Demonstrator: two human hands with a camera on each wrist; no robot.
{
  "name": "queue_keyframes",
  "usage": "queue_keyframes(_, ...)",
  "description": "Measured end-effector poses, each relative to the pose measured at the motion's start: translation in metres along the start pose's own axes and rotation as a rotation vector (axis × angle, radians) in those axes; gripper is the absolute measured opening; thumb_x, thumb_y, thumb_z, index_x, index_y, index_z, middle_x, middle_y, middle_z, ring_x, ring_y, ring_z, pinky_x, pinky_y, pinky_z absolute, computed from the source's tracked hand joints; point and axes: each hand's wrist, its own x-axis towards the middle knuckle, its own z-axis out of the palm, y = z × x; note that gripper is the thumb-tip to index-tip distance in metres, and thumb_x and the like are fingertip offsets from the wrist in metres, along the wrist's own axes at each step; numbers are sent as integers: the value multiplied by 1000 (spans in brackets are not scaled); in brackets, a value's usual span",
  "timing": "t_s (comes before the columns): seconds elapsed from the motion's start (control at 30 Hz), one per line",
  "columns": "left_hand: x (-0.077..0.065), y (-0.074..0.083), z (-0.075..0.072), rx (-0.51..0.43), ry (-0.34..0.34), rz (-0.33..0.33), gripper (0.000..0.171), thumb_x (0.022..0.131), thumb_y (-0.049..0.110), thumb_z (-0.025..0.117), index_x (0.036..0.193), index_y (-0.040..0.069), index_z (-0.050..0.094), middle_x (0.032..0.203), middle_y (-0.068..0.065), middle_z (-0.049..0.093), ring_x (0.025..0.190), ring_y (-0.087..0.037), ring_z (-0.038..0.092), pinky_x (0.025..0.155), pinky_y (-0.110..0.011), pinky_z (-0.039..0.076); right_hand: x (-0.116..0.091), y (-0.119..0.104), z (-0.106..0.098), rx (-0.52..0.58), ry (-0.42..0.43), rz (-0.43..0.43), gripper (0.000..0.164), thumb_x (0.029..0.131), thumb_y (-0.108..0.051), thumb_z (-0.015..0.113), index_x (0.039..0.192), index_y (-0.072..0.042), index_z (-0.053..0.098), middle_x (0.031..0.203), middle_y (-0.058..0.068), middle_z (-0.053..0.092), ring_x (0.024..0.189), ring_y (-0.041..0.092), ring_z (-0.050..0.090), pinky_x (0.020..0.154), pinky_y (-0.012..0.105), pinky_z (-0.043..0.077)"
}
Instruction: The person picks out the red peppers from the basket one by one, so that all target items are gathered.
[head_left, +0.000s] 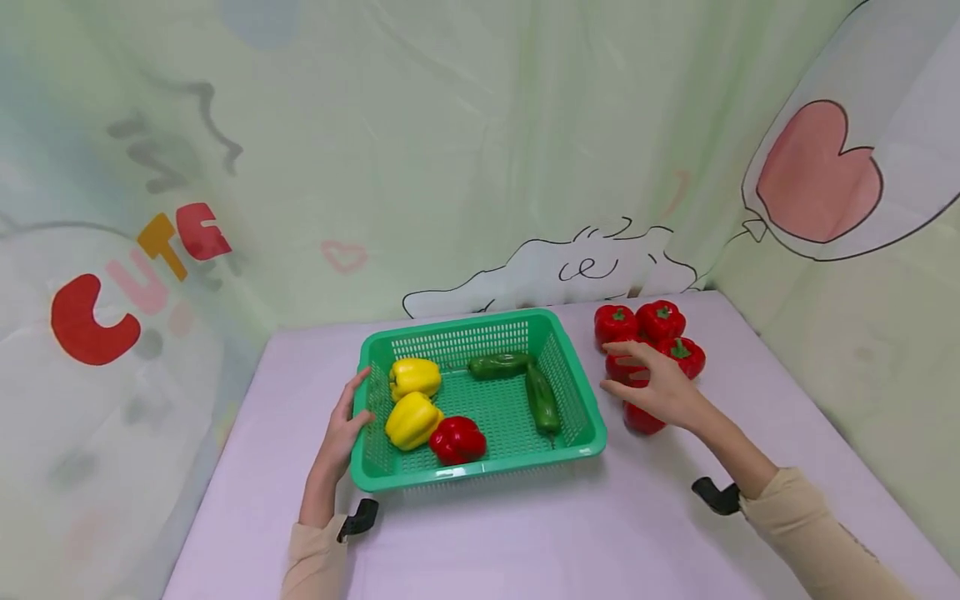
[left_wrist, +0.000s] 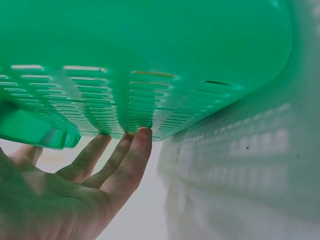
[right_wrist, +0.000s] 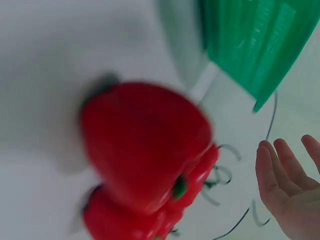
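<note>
A green plastic basket [head_left: 480, 471] holds two yellow bell peppers [head_left: 414, 421], a red bell pepper [head_left: 457, 440] and two long green peppers [head_left: 542, 400]. At its left side my left hand [head_left: 343, 433] holds the rim, the thumb over the edge. In the left wrist view, the fingertips [left_wrist: 144, 134] touch the slotted outer wall. My right hand [head_left: 660, 387] hovers with spread fingers over a group of several red bell peppers [head_left: 660, 320] right of the basket, partly hiding them. The right wrist view shows a red bell pepper [right_wrist: 145, 140] close up, apart from the hand.
Basket and peppers are on a table with a pale lilac cover [head_left: 480, 542]. A light green printed curtain [head_left: 450, 167] hangs behind the table and along both sides. Black wrist mounts [head_left: 716, 497] stick out from both forearms.
</note>
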Motion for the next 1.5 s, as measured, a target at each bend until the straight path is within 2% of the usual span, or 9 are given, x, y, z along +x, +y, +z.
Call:
queue_keyframes(0.13,1,-2,0,3,-9,0,74,90,-4,43,157,20,25,163,-11,11,140,-36,28,104,-49,38,8,-21,23,67,-46,-19,60,85,-17,75,137,1,51,135,22,55,118,44,55,89,57,49)
queue_keyframes(0.27,0,-6,3,-11,-19,-11,73,90,-3,44,157,20,24,164,-10,10,141,-36,28,101,-44,40,14,-42,51,109,-124,-43,56,86,-20,73,135,-1,53,133,19,56,115,41,57,89,54,51)
queue_keyframes(0.47,-5,-10,2,-22,3,-24,74,90,-4,43,157,20,26,164,-10,11,140,-37,28,103,-50,37,19,-71,101,159,-234,-34,51,89,-26,71,133,-5,56,131,14,58,112,33,59,89,48,52)
queue_keyframes(0.57,-5,-9,2,-31,-6,-15,74,90,-4,43,157,20,24,164,-11,9,141,-38,26,105,-55,34,23,-81,121,162,-286,6,51,90,-28,70,133,-5,57,132,14,58,113,34,58,90,46,52)
queue_keyframes(0.7,-5,-10,3,-33,-11,-21,74,90,-4,44,157,20,24,164,-11,9,141,-38,26,104,-55,35,26,-87,144,151,-341,50,51,90,-31,69,131,-3,57,130,15,59,112,37,58,90,47,51)
queue_keyframes(0.83,-5,-8,5,-32,-3,-17,74,90,-4,44,157,20,24,164,-10,10,141,-37,26,105,-54,33,29,-91,154,121,-330,53,51,89,-32,69,129,-2,58,125,17,60,107,36,60,87,46,52)
queue_keyframes(1.0,-7,-6,4,-22,24,-29,75,90,-5,44,157,20,25,164,-9,11,140,-37,27,104,-55,33,32,-94,158,90,-379,100,52,88,-35,70,128,-4,59,123,18,61,110,33,58,85,46,52)
queue_keyframes(1.27,-4,-2,-1,-17,7,-9,74,89,-4,44,157,20,26,163,-10,12,140,-37,28,104,-56,34,34,-96,164,111,-448,131,57,87,-39,71,128,-3,58,115,11,64,103,27,59,79,40,53)
queue_keyframes(1.5,0,-2,-2,-5,-9,-2,75,89,-4,45,157,19,25,164,-11,11,140,-38,28,103,-53,37,42,-100,168,52,-451,176,67,84,-45,72,131,-1,54,113,10,64,99,24,58,79,39,53)
